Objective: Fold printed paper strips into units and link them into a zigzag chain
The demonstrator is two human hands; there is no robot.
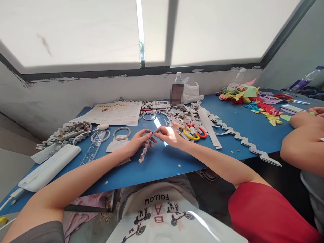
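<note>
A short zigzag chain of folded newspaper hangs from my left hand, whose thumb and fingers pinch its upper end. My right hand is closed at that same end, its thumb and fingertips touching the top of the chain; any separate strip in them is too small to make out. Both hands are raised a little above the blue table. Left of my left hand lies a pile of small newspaper slips, with a ring-shaped roll behind it.
Paper scraps heap behind my hands, with yellow-handled scissors among them. A newspaper sheet, clear ruler and white power strip lie left. A long paper chain stretches right, towards another person's arm. A bottle stands behind.
</note>
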